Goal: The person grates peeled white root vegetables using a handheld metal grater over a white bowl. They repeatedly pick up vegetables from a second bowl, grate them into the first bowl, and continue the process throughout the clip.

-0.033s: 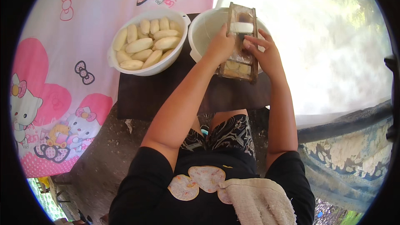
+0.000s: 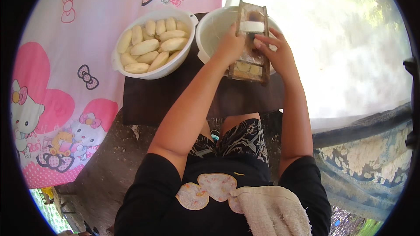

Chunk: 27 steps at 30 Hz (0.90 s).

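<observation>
Left hand [image 2: 231,46] clamps the wooden slicer [image 2: 251,55] at its left edge over the white basin [image 2: 204,28]; right hand [image 2: 279,51] curls at the slicer's face, grip indeterminable.

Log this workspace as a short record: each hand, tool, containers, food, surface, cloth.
Left hand: holding the left edge of the wooden-framed slicer
Right hand: fingers at the slicer's face; whether they pinch anything is unclear
Tool: the slicer, over the right white basin
Left container: white bowl with side handles
Food: peeled bananas piled in the left bowl
Surface: dark table under both containers
Cloth: beige towel at the person's lap
</observation>
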Available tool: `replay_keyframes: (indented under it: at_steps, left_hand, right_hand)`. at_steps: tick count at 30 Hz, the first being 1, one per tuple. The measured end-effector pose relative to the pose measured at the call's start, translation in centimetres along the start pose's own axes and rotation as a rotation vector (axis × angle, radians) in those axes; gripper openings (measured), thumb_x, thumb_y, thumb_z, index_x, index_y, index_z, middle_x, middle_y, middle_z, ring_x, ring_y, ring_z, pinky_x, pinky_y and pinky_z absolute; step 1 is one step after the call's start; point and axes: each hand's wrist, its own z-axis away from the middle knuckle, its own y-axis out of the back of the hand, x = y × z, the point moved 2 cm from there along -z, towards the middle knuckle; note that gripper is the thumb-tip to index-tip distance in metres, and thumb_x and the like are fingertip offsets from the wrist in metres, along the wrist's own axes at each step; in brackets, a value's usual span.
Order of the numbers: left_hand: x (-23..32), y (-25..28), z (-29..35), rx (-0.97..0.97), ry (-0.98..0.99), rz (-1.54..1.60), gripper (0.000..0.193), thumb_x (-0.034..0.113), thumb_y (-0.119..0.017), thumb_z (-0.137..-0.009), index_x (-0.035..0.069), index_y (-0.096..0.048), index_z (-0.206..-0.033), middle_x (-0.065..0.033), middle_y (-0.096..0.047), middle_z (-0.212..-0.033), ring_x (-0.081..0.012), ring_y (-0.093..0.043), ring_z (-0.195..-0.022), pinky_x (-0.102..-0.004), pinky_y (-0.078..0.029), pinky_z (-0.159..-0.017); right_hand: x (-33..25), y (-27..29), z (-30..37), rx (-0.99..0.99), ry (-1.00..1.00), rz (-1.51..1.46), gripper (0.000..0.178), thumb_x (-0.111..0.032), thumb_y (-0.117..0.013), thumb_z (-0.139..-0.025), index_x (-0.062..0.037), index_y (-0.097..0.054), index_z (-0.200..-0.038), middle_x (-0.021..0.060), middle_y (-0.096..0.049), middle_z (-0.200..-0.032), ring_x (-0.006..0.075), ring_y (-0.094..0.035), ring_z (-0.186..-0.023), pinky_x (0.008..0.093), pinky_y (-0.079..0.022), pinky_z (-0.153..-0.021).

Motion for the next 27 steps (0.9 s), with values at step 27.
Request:
replay_keyframes:
  at_steps: [27]
  left_hand:
    - [1.0, 0.7, 0.5, 0.018, 0.017, -0.090, 0.059, 0.027, -0.044, -0.093, 0.001, -0.035, -0.145, -0.0279, -0.049, -0.135, -0.0391, -0.048, -0.125, -0.0415, -0.037, -0.106]
  right_hand:
    - [1.7, -0.6, -5.5, -0.013, -0.193, -0.265, 0.031, -0.027, -0.077, -0.078, -0.0067, -0.074, -0.101, 0.0165, -0.063, -0.116, 0.0243, -0.064, -0.099, 0.0336, -0.049, -0.089]
